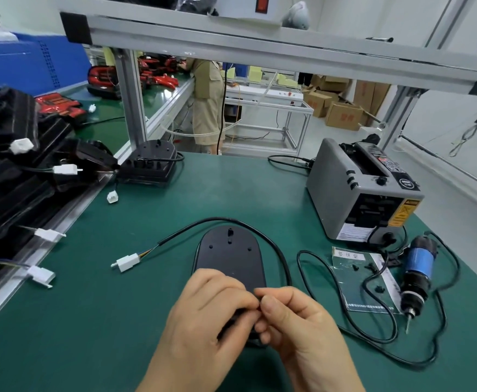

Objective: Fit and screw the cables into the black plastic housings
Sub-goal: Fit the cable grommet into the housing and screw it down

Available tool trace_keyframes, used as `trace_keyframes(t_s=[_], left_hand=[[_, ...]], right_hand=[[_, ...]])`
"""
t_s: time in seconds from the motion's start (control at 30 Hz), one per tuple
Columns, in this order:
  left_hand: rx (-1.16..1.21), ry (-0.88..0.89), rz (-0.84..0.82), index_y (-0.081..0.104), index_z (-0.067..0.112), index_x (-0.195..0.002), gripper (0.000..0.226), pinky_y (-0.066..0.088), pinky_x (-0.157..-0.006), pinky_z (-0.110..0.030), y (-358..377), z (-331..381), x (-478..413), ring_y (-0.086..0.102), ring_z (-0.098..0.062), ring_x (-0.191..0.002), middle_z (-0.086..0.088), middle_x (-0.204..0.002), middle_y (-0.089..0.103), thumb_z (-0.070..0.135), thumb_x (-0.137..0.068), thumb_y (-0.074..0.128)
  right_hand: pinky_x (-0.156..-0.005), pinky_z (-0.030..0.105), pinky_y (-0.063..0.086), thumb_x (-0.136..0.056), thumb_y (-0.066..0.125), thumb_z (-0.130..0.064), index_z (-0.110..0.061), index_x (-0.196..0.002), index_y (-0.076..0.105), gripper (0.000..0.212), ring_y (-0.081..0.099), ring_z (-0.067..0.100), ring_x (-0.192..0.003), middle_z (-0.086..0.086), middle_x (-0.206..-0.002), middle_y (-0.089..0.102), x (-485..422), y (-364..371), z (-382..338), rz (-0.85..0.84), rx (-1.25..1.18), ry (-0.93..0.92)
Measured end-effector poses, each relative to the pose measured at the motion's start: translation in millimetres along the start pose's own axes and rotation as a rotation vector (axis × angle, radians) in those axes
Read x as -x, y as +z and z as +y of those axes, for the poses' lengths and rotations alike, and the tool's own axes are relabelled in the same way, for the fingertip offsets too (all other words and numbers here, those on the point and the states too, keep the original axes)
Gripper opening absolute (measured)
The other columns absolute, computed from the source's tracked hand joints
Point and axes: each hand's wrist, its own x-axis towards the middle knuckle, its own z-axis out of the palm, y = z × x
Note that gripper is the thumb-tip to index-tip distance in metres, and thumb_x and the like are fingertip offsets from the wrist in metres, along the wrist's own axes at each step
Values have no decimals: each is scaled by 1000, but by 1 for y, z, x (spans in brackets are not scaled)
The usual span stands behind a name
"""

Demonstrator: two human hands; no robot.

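Note:
A black oval plastic housing [229, 251] lies flat on the green mat in front of me. A black cable [271, 243] arcs around its far and right sides and ends at the left in a white connector [128, 262]. My left hand [203, 315] rests on the near end of the housing with fingers curled. My right hand [291, 321] pinches something small and dark against the left fingertips at the housing's near edge. What sits between the fingers is hidden.
An electric screwdriver [417, 274] with a blue band lies at the right, its cord looping across the mat. Small black screws [373, 271] sit on a plastic sheet. A grey tape dispenser [364, 190] stands behind. Stacked black housings [19, 171] with white connectors fill the left.

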Motion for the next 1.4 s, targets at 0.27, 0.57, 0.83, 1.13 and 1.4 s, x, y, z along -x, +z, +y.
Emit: trace_keyframes(t_s=[0.27,0.57,0.83,1.13,1.4], left_hand=[[97,9,-10,66,18,-80,8,42,-73,-26,-7,-4,4,51,-18,-81,10,-84,57,15,-86,63],[78,-30,-81,71,25,-78,9,44,-69,-25,-9,-7,7,50,-15,-83,16,-82,57,28,-85,65],[-35,-401,-163,69,35,-94,28,37,-80,-12,-10,-16,11,46,1,-101,23,-96,54,50,-75,52],[-48,-461,-198,62,32,-77,4,36,-75,-13,4,-14,12,45,0,-96,23,-94,50,32,-74,58],[76,-497,-173,58,34,-74,9,37,-82,-21,5,-15,11,48,-5,-95,20,-95,53,41,-74,52]], right_hand=[[-48,21,46,-61,75,-14,-8,-70,76,11,58,15,-51,11,-64,65,0,-15,-12,-143,240,78],[-44,21,44,-56,71,-16,-12,-63,75,9,54,15,-43,12,-52,61,2,-14,1,-15,339,-43],[-54,31,51,-73,76,-5,-29,-68,74,25,54,11,-48,3,-53,62,-2,-17,15,159,607,-215],[-59,25,52,-68,80,-14,-43,-74,69,32,60,9,-57,-13,-67,66,-6,-14,28,264,838,-409],[-59,18,45,-71,80,-23,-35,-76,67,19,59,3,-64,-15,-72,63,-10,-16,36,282,985,-617]])
